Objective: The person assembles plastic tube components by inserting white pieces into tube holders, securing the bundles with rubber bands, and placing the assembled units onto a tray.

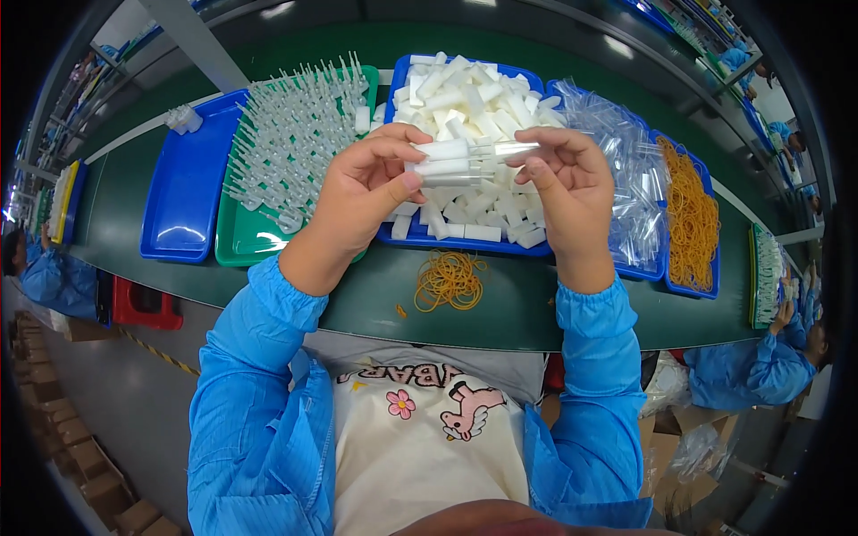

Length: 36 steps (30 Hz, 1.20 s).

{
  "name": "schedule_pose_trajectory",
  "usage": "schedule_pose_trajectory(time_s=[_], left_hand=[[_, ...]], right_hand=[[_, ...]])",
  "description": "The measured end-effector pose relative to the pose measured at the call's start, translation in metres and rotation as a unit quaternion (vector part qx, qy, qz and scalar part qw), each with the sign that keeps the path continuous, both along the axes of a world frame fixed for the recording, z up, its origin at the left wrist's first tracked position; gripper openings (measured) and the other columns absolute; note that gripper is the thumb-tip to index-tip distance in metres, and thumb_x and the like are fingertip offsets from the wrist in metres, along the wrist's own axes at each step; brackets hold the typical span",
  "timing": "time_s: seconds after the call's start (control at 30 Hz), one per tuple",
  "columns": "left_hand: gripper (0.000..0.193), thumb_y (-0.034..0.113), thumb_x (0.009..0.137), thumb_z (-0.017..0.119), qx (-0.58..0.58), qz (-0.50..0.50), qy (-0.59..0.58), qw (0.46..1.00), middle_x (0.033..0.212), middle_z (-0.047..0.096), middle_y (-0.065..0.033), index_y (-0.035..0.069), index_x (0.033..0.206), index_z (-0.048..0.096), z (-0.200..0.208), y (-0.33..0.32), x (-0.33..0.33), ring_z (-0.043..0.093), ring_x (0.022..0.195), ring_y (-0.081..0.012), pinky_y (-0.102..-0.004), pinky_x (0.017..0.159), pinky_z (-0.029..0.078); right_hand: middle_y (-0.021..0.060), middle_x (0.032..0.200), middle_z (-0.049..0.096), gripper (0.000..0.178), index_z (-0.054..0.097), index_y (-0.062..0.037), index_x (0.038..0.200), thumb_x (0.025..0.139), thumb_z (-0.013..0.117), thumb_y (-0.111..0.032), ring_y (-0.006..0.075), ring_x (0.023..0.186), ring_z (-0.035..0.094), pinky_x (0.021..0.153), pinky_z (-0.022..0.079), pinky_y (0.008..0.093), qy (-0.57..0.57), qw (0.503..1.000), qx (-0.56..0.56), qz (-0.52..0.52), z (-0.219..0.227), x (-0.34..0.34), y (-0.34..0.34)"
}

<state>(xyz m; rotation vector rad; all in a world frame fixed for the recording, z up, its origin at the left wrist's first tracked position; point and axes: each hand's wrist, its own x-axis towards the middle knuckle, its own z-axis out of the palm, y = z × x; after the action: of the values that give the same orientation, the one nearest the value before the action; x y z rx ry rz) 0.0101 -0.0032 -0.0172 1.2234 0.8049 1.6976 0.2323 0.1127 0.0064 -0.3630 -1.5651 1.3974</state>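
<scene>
My left hand (375, 179) is closed around a small bundle of white cylinders (444, 159) lying side by side, some apparently inside clear sleeves, with thin tips pointing right. In front of it, my right hand (572, 179) pinches a clear plastic tube (511, 152) between thumb and fingers. The tube's left end is close to the bundle's tips; whether it is around one, I cannot tell. Both hands are raised over a blue tray (420, 234) heaped with white foam-like pieces (465, 98). Below them on the table lies a loose pile of orange rubber bands (450, 280).
Left of the heap, a green tray (234, 241) holds many white thin-stemmed parts (290, 134). Farther left, a blue tray (183, 196) has a small white cluster (183, 119) at its corner. Clear tubes (617, 143) and rubber bands (690, 219) fill trays on the right. Co-workers sit at both sides.
</scene>
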Motion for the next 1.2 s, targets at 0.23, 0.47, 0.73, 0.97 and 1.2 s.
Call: schedule_pose_trajectory(time_s=[0.23, 0.47, 0.73, 0.97, 1.2], left_hand=[[0.031, -0.004, 0.087, 0.066, -0.002, 0.007, 0.018, 1.000, 0.123, 0.052, -0.0110, -0.001, 0.118, 0.063, 0.006, 0.001, 0.006, 0.062, 0.100, -0.0179, -0.0286, 0.077, 0.058], [0.033, -0.007, 0.084, 0.069, 0.004, 0.017, 0.033, 0.999, 0.120, 0.052, -0.0103, -0.001, 0.116, 0.065, 0.006, 0.000, 0.005, 0.061, 0.098, -0.0166, -0.0280, 0.078, 0.057], [0.031, -0.008, 0.080, 0.072, 0.014, 0.045, 0.077, 0.996, 0.117, 0.053, -0.0094, 0.000, 0.110, 0.068, 0.004, 0.000, 0.004, 0.060, 0.097, -0.0150, -0.0262, 0.081, 0.057], [0.033, -0.004, 0.083, 0.071, 0.004, 0.088, 0.154, 0.984, 0.113, 0.052, -0.0076, 0.002, 0.115, 0.069, 0.010, -0.002, 0.007, 0.060, 0.097, -0.0145, -0.0246, 0.081, 0.057], [0.032, -0.005, 0.086, 0.065, -0.038, 0.046, 0.224, 0.973, 0.118, 0.048, -0.0069, 0.000, 0.118, 0.066, 0.017, -0.004, 0.003, 0.054, 0.108, -0.0159, -0.0273, 0.090, 0.052]], right_hand=[[0.0220, 0.119, 0.066, 0.025, 0.057, 0.0039, 0.117, 0.094, 0.063, -0.002, 0.0267, 0.100, 0.070, 0.083, 0.059, 0.0323, 0.017, 0.999, -0.033, 0.024, -0.006, 0.003, -0.003], [0.0224, 0.118, 0.066, 0.023, 0.058, 0.0045, 0.116, 0.093, 0.062, 0.001, 0.0259, 0.100, 0.070, 0.082, 0.058, 0.0320, 0.033, 0.999, -0.008, -0.001, -0.007, 0.004, -0.002], [0.0232, 0.119, 0.065, 0.022, 0.059, 0.0044, 0.114, 0.092, 0.062, 0.004, 0.0255, 0.102, 0.069, 0.084, 0.058, 0.0316, 0.006, 0.999, 0.010, 0.049, -0.007, 0.000, -0.011], [0.0232, 0.121, 0.064, 0.023, 0.059, 0.0047, 0.113, 0.091, 0.061, 0.010, 0.0262, 0.106, 0.068, 0.091, 0.056, 0.0331, 0.008, 0.998, 0.052, 0.031, -0.013, -0.004, -0.014], [0.0240, 0.120, 0.064, 0.023, 0.058, 0.0048, 0.113, 0.091, 0.061, 0.010, 0.0264, 0.106, 0.068, 0.091, 0.056, 0.0336, 0.017, 0.998, 0.053, 0.000, -0.021, -0.009, -0.016]])
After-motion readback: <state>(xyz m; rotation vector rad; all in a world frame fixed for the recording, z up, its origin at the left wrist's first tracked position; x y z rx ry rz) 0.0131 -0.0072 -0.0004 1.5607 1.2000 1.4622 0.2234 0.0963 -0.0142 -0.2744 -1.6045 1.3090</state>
